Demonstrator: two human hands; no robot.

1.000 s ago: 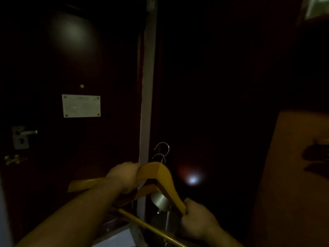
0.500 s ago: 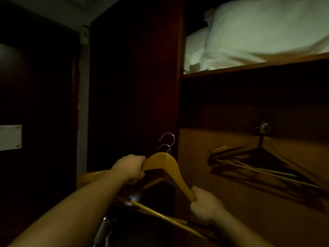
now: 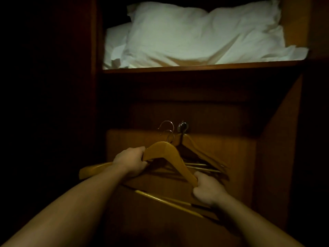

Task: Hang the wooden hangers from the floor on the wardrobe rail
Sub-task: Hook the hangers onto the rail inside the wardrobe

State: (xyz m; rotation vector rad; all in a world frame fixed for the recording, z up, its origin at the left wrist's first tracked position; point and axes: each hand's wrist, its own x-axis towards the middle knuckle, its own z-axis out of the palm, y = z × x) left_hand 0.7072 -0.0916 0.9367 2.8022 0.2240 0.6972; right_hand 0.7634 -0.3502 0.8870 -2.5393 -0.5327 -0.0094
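Note:
I hold a small stack of yellow wooden hangers (image 3: 167,154) with metal hooks (image 3: 167,128) in front of the open wardrobe. My left hand (image 3: 130,162) grips the left shoulder of the stack near the top. My right hand (image 3: 207,190) grips the right arm's lower end. Their crossbars (image 3: 167,202) slope down to the right below my hands. Just behind, other wooden hangers (image 3: 199,154) hang from a metal rail end (image 3: 182,127) pointing at me. The held hooks sit just left of that rail, level with it.
A shelf (image 3: 195,68) above the rail carries white pillows (image 3: 201,32). The wardrobe's wooden back panel (image 3: 222,175) is right behind the hangers, a side wall (image 3: 279,139) at the right. Everything to the left is dark.
The view swung right from the door to the wardrobe interior. Both hands kept their hold and carried the hangers in front of the hung hangers, hooks close to the rail.

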